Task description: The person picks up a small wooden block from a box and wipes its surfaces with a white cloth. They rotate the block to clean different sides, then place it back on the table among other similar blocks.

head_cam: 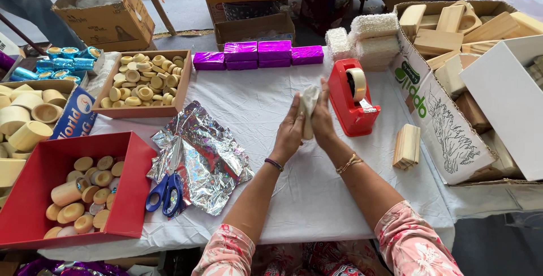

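Note:
Both my hands are pressed together over the white tablecloth [260,106] with a pale, foam-wrapped block [309,107] between the palms. My left hand [289,132] cups its left side, and my right hand [323,119] covers its right side. Only the top and a strip of the block show between them. A red tape dispenser [350,100] stands just right of my right hand. Crumpled silver holographic foil [201,154] lies to the left, with blue-handled scissors [166,192] on its lower edge.
Purple-wrapped blocks [257,54] line the far edge. A brown tray of small round wooden pieces [144,81] sits far left, a red box of wooden pieces [73,188] near left. A wooden block [407,146] and cartons of wood blocks [452,83] stand right.

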